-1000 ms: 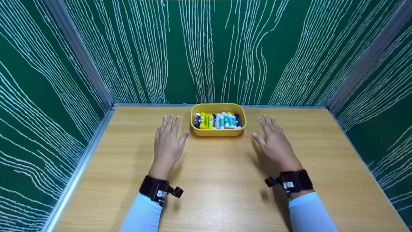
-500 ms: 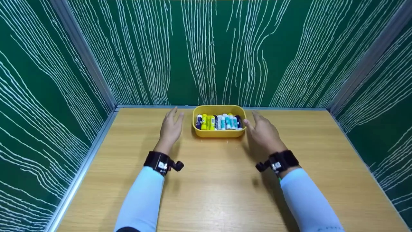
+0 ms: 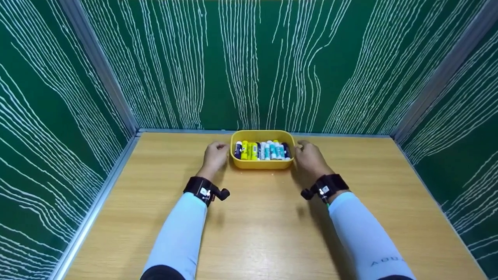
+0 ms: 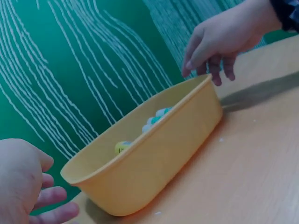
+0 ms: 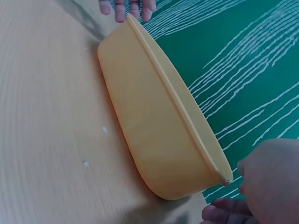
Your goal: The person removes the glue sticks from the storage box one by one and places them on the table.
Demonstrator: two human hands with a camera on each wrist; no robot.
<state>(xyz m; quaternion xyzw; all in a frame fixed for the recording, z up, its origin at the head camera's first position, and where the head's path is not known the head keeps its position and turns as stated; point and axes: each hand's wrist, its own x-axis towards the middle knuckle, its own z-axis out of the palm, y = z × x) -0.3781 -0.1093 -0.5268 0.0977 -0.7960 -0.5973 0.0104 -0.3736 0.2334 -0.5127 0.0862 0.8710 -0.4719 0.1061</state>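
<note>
In the head view a yellow plastic tub (image 3: 262,165) stands on the table, holding a row of glue sticks (image 3: 267,151) in navy, yellow, white and teal. My left hand (image 3: 215,156) is beside the tub's left end, fingers loosely bent. At the right end is my right hand (image 3: 311,158), fingertips right at the rim. The left wrist view shows a gap between the left hand (image 4: 21,182) and the tub wall (image 4: 163,154). From the right wrist, the right hand (image 5: 271,182) appears with bent fingers just off the tub's end, holding nothing.
Behind the tub rises a green wall (image 3: 218,77) with wavy white lines, and similar panels flank both sides. Grey metal strips (image 3: 175,131) edge the wooden table (image 3: 256,225). A few tiny white specks (image 5: 105,129) lie in front of the tub.
Both hands have moved forward and inward from flat, spread poses to the two ends of the tub, and their fingers have bent. The tub has hardly shifted in view.
</note>
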